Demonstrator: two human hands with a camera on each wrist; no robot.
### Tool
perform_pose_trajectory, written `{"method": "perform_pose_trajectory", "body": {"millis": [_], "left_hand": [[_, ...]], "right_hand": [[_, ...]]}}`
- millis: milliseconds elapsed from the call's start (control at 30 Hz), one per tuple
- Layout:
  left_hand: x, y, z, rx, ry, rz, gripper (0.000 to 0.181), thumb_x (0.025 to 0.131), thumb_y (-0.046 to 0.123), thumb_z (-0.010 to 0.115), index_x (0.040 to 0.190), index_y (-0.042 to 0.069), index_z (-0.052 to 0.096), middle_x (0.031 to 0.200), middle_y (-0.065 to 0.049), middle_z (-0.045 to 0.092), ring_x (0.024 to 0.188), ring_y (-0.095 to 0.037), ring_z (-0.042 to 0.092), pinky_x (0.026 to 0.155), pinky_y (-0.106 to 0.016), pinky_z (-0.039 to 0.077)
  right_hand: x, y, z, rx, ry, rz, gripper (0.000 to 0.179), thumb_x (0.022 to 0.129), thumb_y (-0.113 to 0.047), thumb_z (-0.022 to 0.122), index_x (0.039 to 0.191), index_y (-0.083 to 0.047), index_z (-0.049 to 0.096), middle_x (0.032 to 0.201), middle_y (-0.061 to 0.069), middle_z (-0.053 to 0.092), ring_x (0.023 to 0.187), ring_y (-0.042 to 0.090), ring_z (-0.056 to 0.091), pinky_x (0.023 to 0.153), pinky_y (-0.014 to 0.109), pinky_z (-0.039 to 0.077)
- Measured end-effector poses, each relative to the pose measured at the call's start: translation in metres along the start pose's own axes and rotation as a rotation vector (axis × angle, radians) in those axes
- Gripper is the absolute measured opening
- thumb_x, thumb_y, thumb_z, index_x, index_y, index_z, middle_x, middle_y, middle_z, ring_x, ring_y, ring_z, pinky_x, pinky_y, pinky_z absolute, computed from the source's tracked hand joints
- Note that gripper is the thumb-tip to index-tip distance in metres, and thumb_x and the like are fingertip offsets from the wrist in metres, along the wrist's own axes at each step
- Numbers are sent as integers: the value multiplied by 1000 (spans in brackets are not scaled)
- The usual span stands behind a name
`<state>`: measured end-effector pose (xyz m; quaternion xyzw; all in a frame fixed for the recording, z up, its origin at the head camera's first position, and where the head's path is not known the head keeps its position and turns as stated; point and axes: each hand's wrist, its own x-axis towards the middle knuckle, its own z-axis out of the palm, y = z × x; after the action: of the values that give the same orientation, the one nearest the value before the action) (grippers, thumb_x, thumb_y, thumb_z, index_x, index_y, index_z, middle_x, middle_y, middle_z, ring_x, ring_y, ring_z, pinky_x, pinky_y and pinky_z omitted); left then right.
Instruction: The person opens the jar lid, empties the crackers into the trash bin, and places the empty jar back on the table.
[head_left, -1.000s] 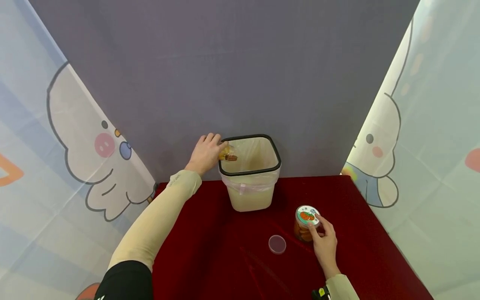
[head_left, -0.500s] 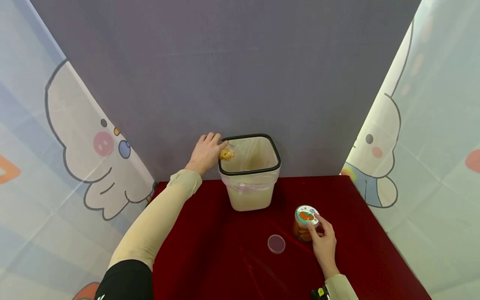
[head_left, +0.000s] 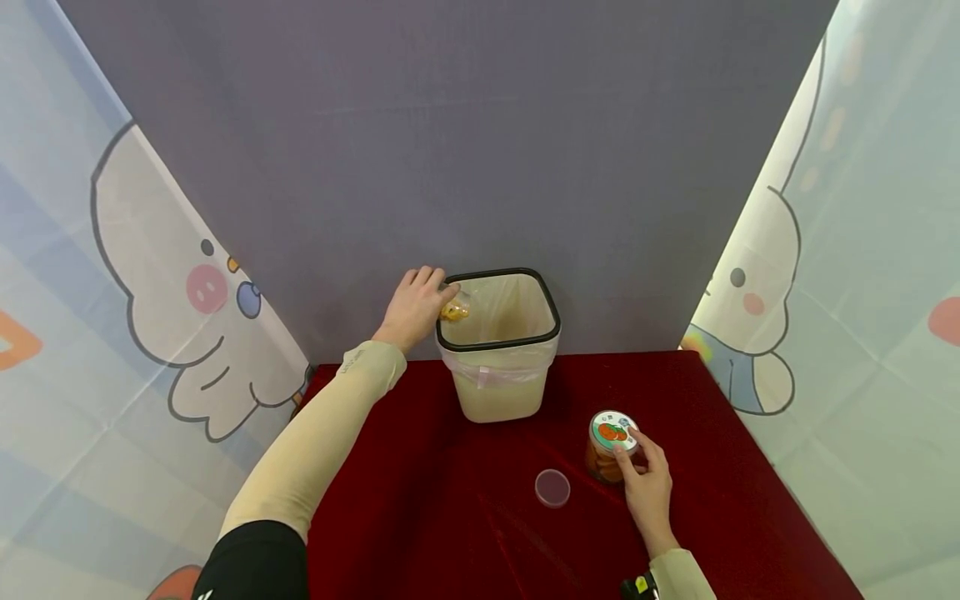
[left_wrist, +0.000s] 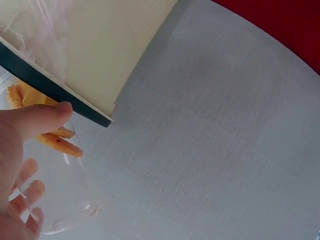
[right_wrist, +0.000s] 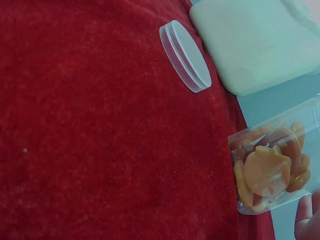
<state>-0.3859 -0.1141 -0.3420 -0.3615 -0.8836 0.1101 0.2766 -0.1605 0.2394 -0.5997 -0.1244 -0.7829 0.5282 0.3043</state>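
My left hand (head_left: 415,308) grips a clear plastic jar (left_wrist: 70,200), tipped at the left side of the bin's opening. In the left wrist view, yellow-orange snack pieces (left_wrist: 60,143) lie toward the jar's mouth, beside the bin's dark rim (left_wrist: 50,87), and the thumb presses along its side. On the right, my right hand (head_left: 649,492) holds the top of an upright, lidded clear jar (head_left: 603,464) by its edge. Orange-brown pieces (right_wrist: 267,170) fill the lower part of that jar. A loose clear lid (head_left: 552,488) lies flat to its left.
A cream waste bin (head_left: 501,396) with a black rim and a plastic liner (head_left: 491,377) stands at the back of the table. Red cloth (head_left: 420,500) covers the table. A grey curtain (head_left: 480,150) hangs behind, with printed cartoon sheets (head_left: 82,350) at both sides.
A brown piece seen earlier by the left hand at the bin's opening is out of sight; yellow pieces still show there. Both hands have hardly moved.
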Motion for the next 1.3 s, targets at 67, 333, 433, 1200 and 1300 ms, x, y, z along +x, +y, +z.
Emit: {"method": "perform_pose_trajectory", "body": {"millis": [67, 333, 433, 1200, 1300], "left_hand": [[0, 1, 0, -4, 4, 4, 47, 91, 0, 70, 134, 18, 65, 118, -15, 54, 113, -35, 48, 102, -50, 38], [3, 2, -1, -1, 7, 15, 45, 89, 0, 72, 130, 18, 68, 117, -15, 54, 114, -35, 47, 104, -49, 36], [3, 4, -2, 5, 1, 26, 44, 89, 0, 73, 129, 18, 68, 117, -14, 54, 115, -35, 46, 104, -49, 35], [1, 2, 2, -19, -15, -11, 47, 90, 0, 71, 133, 18, 66, 121, -14, 53, 119, -35, 44, 106, -49, 33], [0, -1, 2, -25, -20, -56, 48, 91, -1, 68, 135, 19, 64, 122, -13, 53, 120, -35, 44, 105, -49, 33]], "right_hand": [[0, -1, 0, 1, 3, -2, 43, 93, -15, 73, 135, -12, 63, 124, 5, 56, 94, 12, 50, 70, 9, 41], [0, -2, -1, 5, 3, -2, 43, 93, -15, 73, 135, -12, 63, 123, 4, 56, 94, 10, 50, 70, 8, 41], [0, -2, -1, 2, 7, 0, 43, 93, -15, 73, 134, -12, 63, 123, 5, 56, 94, 9, 50, 70, 8, 41], [-1, -2, -1, -8, -2, 5, 43, 94, -17, 72, 135, -13, 63, 127, 6, 55, 95, 8, 50, 70, 9, 41], [-1, -2, -1, -12, -1, 5, 43, 93, -17, 72, 135, -13, 63, 127, 6, 55, 95, 6, 49, 70, 9, 41]]}}
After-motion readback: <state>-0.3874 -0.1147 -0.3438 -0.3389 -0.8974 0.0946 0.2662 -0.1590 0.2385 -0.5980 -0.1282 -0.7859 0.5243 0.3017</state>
